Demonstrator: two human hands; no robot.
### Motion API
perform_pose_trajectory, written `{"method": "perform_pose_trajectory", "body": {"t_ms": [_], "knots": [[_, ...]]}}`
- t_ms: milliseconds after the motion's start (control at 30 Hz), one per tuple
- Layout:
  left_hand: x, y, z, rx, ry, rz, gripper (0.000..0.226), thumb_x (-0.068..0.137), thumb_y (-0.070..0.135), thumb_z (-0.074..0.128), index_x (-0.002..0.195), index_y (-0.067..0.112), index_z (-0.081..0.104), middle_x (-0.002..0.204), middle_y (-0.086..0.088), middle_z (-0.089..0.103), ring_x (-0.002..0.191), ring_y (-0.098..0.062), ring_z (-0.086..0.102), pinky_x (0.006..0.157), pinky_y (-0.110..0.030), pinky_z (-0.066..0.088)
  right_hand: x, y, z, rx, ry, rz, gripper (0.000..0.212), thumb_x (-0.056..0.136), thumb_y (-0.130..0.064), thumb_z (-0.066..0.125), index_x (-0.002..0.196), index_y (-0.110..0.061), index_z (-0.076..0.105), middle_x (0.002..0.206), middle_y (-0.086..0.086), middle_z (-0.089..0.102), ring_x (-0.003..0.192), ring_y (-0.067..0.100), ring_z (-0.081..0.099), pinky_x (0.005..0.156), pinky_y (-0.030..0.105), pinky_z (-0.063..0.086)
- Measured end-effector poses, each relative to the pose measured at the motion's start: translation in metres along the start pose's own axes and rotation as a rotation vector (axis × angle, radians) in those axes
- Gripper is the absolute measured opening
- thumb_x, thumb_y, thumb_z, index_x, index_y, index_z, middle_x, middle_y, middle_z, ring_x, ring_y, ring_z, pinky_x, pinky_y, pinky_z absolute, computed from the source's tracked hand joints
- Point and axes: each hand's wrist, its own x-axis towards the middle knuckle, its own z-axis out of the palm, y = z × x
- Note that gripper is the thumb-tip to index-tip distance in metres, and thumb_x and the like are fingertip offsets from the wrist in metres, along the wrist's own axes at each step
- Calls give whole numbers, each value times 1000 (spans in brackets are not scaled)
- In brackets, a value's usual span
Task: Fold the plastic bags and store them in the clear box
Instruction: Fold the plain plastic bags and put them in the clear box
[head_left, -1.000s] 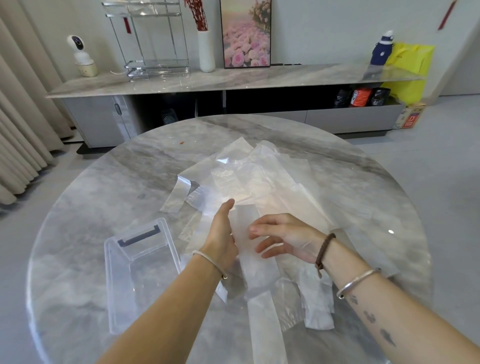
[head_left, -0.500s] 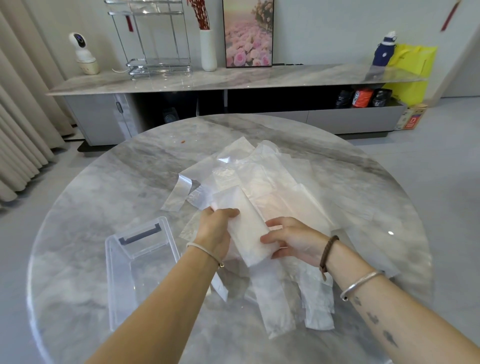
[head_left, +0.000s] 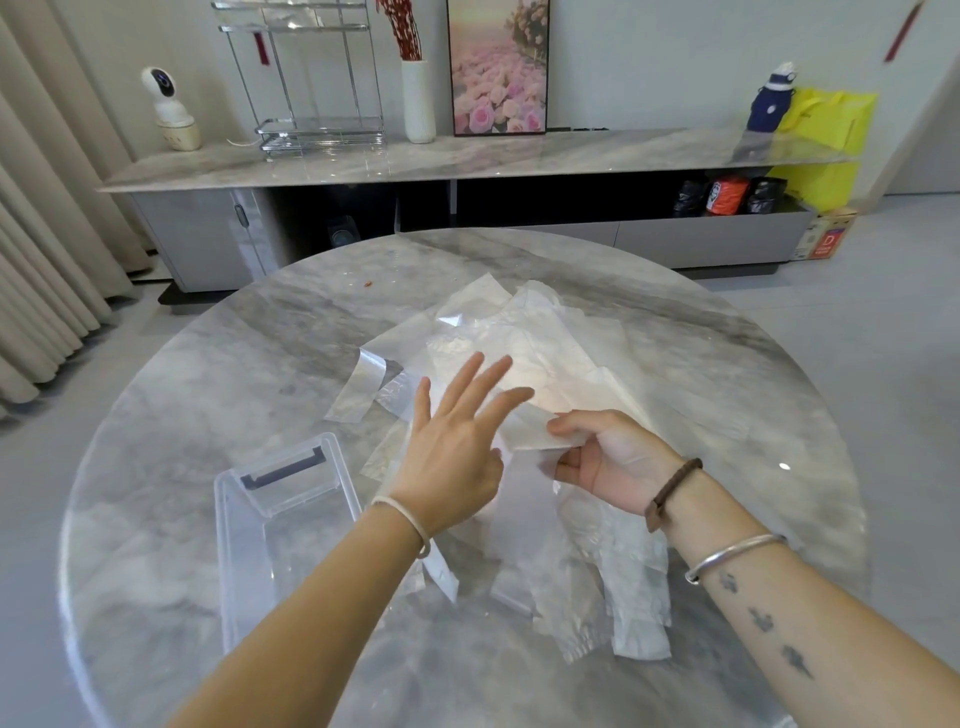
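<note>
White cord bracelet (head_left: 410, 519) left, brown bracelet (head_left: 672, 491), silver bangle (head_left: 737, 555), dark tattoos (head_left: 761, 621) right

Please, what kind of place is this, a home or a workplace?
Most likely a home living room: a long low cabinet along the wall carries a flower picture and a white vase, curtains hang at the left, and a round marble table stands in front.

Hand posture: left hand spread flat, right hand pinching.
Left hand (head_left: 452, 447): back facing up, fingers (head_left: 470, 374) straight and splayed, pointing away and to the right, with the tips beyond the right thumb. Right hand (head_left: 610, 465): palm turned toward the left hand, thumb and curled fingers (head_left: 563, 470) pinching a plastic bag (head_left: 527, 434) just beside the left thumb. Both forearms reach forward and converge.
</note>
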Motion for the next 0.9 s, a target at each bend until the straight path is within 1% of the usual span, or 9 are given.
{"method": "perform_pose_trajectory", "body": {"t_ms": [67,133,200,267,367,500,633,733,900], "knots": [[-1,-3,1,104,79,83,38,69,10,50,102,18,67,115,1,68,121,-23,57,92,-67,36,-1,-1,4,6,-27,-1,11,89,-6,48,92,-5,58,75,9,58,50,13,61,50,22,52],[0,-7,2,87,158,39,35,71,15,39,88,15,70,88,1,73,97,-23,70,89,-65,40,-3,-2,7,-38,-42,14,14,91,-20,50,88,-8,57,73,9,58,51,16,60,53,26,53],[2,-4,-5,-105,128,-123,33,79,14,38,95,11,67,86,-4,71,87,-27,67,99,-50,41,-4,-2,9,-165,-46,15,28,91,-38,49,92,-11,57,70,8,60,54,19,59,59,28,51],[3,-3,-9,-393,74,-266,21,88,10,39,93,11,59,80,-8,63,79,-32,55,80,-34,42,-5,-1,11,-237,-55,-13,38,86,-49,48,95,-13,57,68,7,60,57,19,57,63,28,47],[4,-5,-8,-669,-3,-379,24,87,22,36,92,5,53,87,-15,61,86,-35,52,77,-35,43,-4,-2,15,-283,-35,-70,47,70,-61,58,90,-19,62,71,4,57,58,16,48,62,28,41],[4,-4,-10,-1029,-56,-514,29,98,15,36,115,7,59,114,-10,65,102,-19,59,91,-32,47,-1,1,17,-451,104,-149,17,79,-39,65,72,-24,60,71,-5,44,59,11,35,57,21,30],[7,-1,-9,-1187,-94,-640,33,99,15,32,112,12,62,102,-4,69,93,-18,65,81,-30,52,3,7,21,-403,94,-136,17,83,-27,63,96,-15,63,86,-1,63,76,14,55,68,24,42],[10,7,-10,-1281,-103,-794,33,99,24,31,92,17,63,72,6,66,66,-9,60,64,-28,49,4,12,25,-281,66,-123,27,87,-17,58,111,-5,62,98,8,69,87,21,65,83,33,51],[12,8,-10,-1384,-124,-912,56,94,58,23,101,19,63,85,0,64,77,-15,61,70,-31,51,6,15,28,-284,90,-137,19,89,-7,51,104,-5,64,107,16,68,96,29,65,91,38,50]]}}
